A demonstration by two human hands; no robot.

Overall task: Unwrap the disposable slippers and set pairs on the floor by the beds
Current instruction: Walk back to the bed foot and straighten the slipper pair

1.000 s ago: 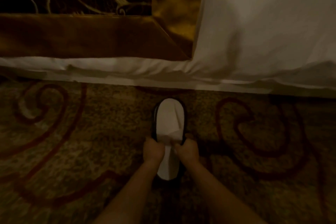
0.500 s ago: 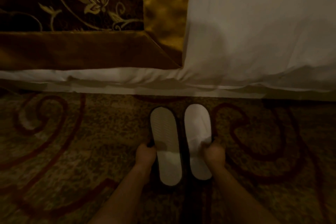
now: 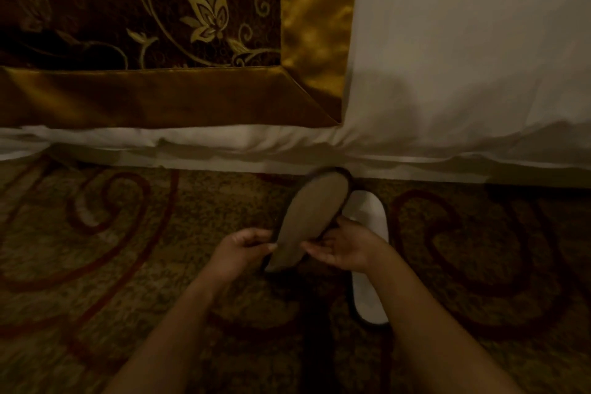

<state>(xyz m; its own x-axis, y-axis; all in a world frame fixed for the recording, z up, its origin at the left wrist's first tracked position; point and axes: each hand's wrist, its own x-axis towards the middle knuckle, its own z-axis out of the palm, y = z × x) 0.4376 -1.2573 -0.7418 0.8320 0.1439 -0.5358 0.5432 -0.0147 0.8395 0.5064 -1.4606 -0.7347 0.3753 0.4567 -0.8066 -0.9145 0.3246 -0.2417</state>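
Evidently the person is holding one flat, tan-soled disposable slipper with dark trim (image 3: 307, 221) off the floor, tilting it so the underside is facing the camera and the toe is pointing at the bed. The left hand (image 3: 238, 253) is pinching the slipper's left rim near the heel, and the right hand (image 3: 348, 249) is curling its fingers (image 3: 315, 246) round the opposite rim. This two-handed hold is probably serving to flip it sole-down. Its partner, a white fabric slipper with a dark edge (image 3: 369, 301), is lying flat on the brown carpet with red swirls (image 3: 128, 265) just to the right, partly hiding beneath the right wrist.

Beyond them, the white bed sheet (image 3: 463, 57) is hanging close to both toes, and a dark floral bed runner with a gold satin border (image 3: 144, 9) is draping over the bed. The right forearm is crossing the floor slipper, so lowering carelessly is risking a nudge.
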